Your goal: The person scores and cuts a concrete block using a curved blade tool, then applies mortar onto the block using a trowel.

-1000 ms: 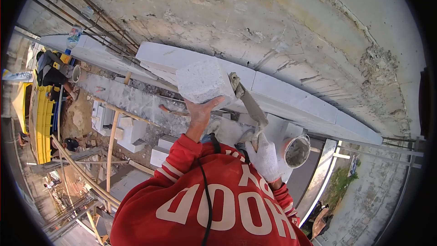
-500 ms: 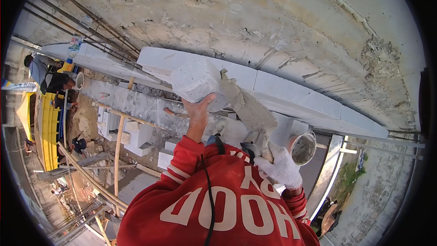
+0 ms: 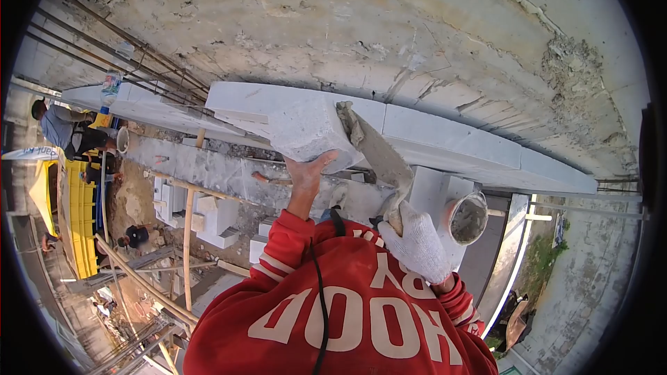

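My bare left hand [image 3: 310, 172] grips a pale lightweight concrete block [image 3: 302, 132] from below, its thumb and fingers spread along the underside. The block is tilted, beside the white block wall [image 3: 445, 135]. In a white knitted glove, my right hand [image 3: 418, 244] is closed around the handle of a trowel [image 3: 384, 163]. The trowel's long blade is coated in grey mortar and reaches up to the block's right end. A lump of wet mortar [image 3: 347, 119] lies at that end, by the blade's tip.
A bucket smeared with mortar [image 3: 467, 219] stands right of my gloved hand, near white blocks [image 3: 429, 191]. Bamboo poles [image 3: 188, 250] and steel bars [image 3: 125, 48] are at left. A bottle [image 3: 109, 90] sits on the wall's left part. Another person [image 3: 62, 125] is at far left.
More of the mortar is now off the blade and gathered at the block's right end. The block has shifted slightly right, and the gloved hand has moved a little upward.
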{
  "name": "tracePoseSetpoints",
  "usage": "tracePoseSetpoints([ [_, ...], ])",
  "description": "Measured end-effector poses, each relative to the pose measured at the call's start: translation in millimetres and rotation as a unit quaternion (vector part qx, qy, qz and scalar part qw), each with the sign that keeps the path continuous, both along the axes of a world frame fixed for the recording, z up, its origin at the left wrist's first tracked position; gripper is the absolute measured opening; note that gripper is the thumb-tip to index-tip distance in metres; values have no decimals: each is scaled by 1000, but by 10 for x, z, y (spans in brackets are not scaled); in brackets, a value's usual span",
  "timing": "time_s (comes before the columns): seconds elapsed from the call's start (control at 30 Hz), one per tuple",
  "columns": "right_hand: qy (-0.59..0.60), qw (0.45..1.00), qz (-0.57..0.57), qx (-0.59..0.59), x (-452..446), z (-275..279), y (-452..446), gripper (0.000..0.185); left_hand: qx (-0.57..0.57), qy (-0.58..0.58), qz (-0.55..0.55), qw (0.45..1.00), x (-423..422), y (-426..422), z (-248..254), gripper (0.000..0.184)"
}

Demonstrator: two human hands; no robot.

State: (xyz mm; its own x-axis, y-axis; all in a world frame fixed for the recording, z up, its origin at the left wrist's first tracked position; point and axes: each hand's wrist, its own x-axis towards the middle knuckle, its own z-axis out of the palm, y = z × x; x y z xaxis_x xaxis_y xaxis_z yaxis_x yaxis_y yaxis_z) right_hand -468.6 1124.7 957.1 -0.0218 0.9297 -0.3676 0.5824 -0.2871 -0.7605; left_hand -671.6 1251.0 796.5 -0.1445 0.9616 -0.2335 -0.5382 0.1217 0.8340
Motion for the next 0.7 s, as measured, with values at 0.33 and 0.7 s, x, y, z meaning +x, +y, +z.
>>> tracePoseSetpoints([
  [0.33, 190, 973, -76, -104, 46, 160, 7, 27, -79, -59, 42, 994, -120, -21, 50, 106],
  [0.7, -50, 985, 31, 163, -233, -168, -111, 24, -4, -45, 83, 995, -77, 84, 141, 97],
])
